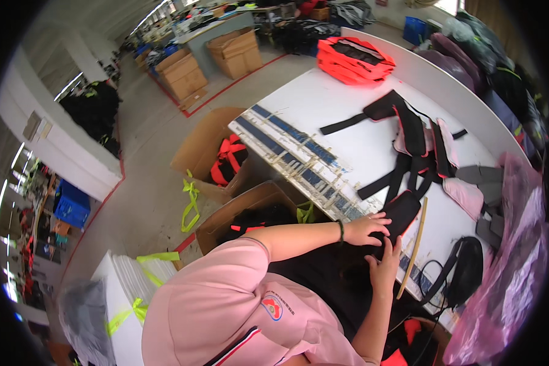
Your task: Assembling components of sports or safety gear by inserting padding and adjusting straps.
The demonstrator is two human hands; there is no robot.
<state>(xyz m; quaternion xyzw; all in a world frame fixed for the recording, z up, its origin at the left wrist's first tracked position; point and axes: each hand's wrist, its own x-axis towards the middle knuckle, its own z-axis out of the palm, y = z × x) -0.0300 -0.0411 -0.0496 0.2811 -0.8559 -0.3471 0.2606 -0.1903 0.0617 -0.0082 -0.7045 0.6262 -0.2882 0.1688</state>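
Note:
A black padded harness [412,131] with straps, red-edged in places, is spread over the white table [348,116]. The lower end of its padded panel [402,210] lies at the near table edge, under my hands. My left hand [366,230], a dark band at its wrist, rests on the panel with fingers spread. Just below it my right hand [384,265] touches the panel's near end, thumb and fingers apart. Dark fabric beneath the hands blends with the panel, so its exact edge is unclear. Beside the panel lies a narrow yellowish wooden strip [416,244].
A bright red bag [355,61] stands at the table's far end. Right are a black pouch [468,271] with a cord, grey pads [482,183] and pink plastic sheeting [506,262]. Open cardboard boxes [207,143] stand left of the table; a white stack [128,293] is nearer.

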